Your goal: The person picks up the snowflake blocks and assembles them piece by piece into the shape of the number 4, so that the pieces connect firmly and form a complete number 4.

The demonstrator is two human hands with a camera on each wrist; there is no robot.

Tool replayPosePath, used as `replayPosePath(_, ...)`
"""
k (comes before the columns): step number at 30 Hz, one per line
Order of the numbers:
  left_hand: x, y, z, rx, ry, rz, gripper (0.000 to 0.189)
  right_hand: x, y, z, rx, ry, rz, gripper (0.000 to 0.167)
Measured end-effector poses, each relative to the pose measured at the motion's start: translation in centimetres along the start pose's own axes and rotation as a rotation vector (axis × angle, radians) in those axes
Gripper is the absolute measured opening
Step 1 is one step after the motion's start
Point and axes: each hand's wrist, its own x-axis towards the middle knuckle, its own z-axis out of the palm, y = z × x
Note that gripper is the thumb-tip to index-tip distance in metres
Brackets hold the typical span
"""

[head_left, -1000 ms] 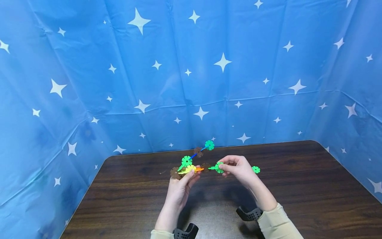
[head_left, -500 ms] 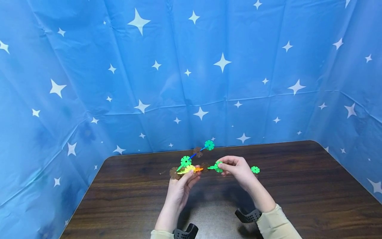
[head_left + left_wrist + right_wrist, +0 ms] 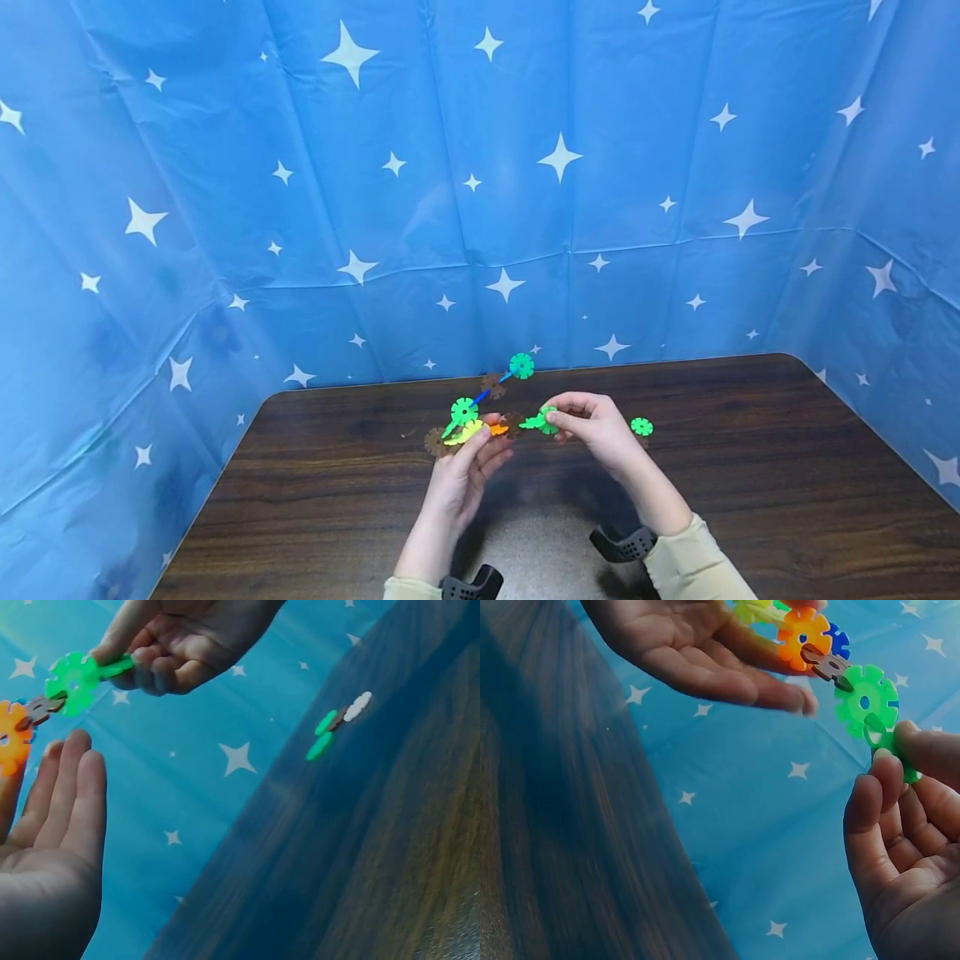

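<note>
A chain of interlocking flower-shaped plastic discs spans both hands, raised above the table. My left hand (image 3: 453, 483) pinches it near a yellow disc (image 3: 468, 432), its other fingers fairly straight. An orange disc (image 3: 795, 651), a brown disc (image 3: 829, 667) and a green disc (image 3: 881, 690) follow toward the right. My right hand (image 3: 600, 429) pinches another green disc (image 3: 892, 742) between thumb and fingertips; this disc meets the green one beside it edge to edge. Beyond the left hand, the chain's far branch carries a blue-green disc (image 3: 522, 366) at its tip.
A small joined group with green discs (image 3: 321, 745), a brown disc (image 3: 339, 718) and a white disc (image 3: 358, 706) lies on the dark wooden table (image 3: 315, 500), right of the hands. A blue star-printed cloth (image 3: 480, 208) hangs behind the table's far edge.
My left hand has tilted slightly, and the chain's far branch has shifted a little left and down. The right hand keeps its pinch and moves only slightly left.
</note>
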Motion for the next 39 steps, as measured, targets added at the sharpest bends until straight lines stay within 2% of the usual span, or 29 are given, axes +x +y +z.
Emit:
replayPosePath(6,-0.1,-0.4,0.1,0.025,-0.107,-0.095,0.034,0.1,0.3,0.4,-0.03,-0.037,-0.018,0.026)
replayPosePath(10,0.0,-0.6,0.2,0.02,-0.148,-0.145,0.039,0.0,0.3,0.6,-0.038,-0.056,-0.026,0.025)
replayPosePath(20,0.0,-0.5,0.0,0.004,-0.255,-0.165,0.037,0.0,0.7,0.7,-0.035,-0.087,0.013,0.027)
replayPosePath(25,-0.1,-0.5,0.0,0.017,-0.264,-0.177,0.037,0.0,0.9,0.7,-0.04,-0.101,0.017,0.027)
replayPosePath(34,0.0,-0.6,-0.1,0.016,-0.216,-0.151,0.034,0.1,0.9,0.4,-0.036,-0.126,0.02,0.032)
replayPosePath(39,0.0,-0.7,-0.1,0.002,-0.193,-0.135,0.034,-0.1,1.0,-1.1,-0.036,-0.131,0.017,0.036)
